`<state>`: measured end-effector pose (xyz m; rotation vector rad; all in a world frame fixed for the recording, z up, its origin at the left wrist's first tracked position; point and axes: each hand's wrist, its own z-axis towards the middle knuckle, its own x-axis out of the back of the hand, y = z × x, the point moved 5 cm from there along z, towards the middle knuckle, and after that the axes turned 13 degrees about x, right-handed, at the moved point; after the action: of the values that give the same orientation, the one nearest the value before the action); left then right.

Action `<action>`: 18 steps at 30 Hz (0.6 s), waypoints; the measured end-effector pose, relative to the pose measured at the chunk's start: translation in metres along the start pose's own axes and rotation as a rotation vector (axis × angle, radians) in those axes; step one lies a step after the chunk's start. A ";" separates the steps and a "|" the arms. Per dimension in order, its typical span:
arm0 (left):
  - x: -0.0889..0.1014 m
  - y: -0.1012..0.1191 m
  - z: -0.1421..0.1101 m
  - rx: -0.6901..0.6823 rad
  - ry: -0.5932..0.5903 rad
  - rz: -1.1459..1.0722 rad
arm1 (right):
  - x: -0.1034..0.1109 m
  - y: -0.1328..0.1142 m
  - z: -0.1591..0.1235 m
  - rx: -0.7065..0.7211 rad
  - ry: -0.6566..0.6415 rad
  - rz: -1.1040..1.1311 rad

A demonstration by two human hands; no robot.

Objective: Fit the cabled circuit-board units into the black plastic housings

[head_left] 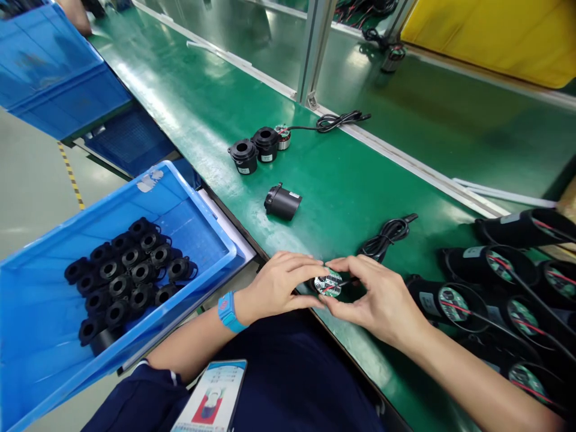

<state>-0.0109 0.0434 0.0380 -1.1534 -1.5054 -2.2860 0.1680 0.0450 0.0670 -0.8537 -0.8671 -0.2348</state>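
My left hand (281, 285) and my right hand (375, 297) meet at the near edge of the green belt (342, 192). Both are closed around a small round motor part (328, 284) with a green circuit board and red wires on its top. A coiled black cable (387, 236) runs from the part away to the right. A black housing (282, 201) lies on its side a little further up the belt. Beyond it two black housings (254, 150) stand upright beside a bare motor core (283, 137) with its own cable (335, 122).
A blue bin (189, 210) of several black housings sits at my left. Several finished black units (486, 288) with green boards lie in rows at the right. A metal post (315, 48) stands mid-belt. Another blue bin (49, 66) and another person's hand (74, 15) are far left.
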 end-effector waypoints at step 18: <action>0.052 -0.030 0.047 0.352 0.339 0.139 | 0.053 -0.009 -0.014 -0.255 0.434 -0.096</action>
<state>-0.0387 0.1108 0.0608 -0.7096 -1.5523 -1.9052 0.2061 0.0364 0.1066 -0.9518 -0.4754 -0.6010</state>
